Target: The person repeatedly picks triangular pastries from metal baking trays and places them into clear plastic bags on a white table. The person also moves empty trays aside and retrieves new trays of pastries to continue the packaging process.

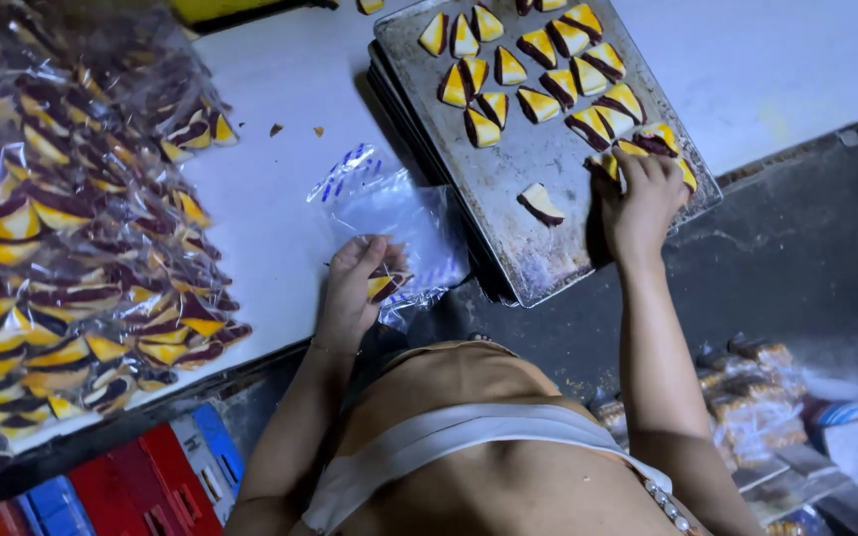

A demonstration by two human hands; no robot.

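Looking down from the head camera, the left hand (352, 288) rests on the white worktop (270, 199) near its front edge. Its grip is closed on a clear plastic bag (404, 223), which lies flat beside the tray, and on one yellow and brown cake piece (381, 285) at the mouth of the bag. The right hand (640, 203) is on the metal baking tray (508, 199), at the tray's near right corner. Its fingers (647, 169) are bent over a few triangular cake pieces (659, 141); whether they already grasp one, I cannot tell. More pieces lie in rows on the far part of the tray, and a single piece (540, 203) lies apart, just left of the right hand. On the left side of the worktop is a big heap of filled bags (62, 248).
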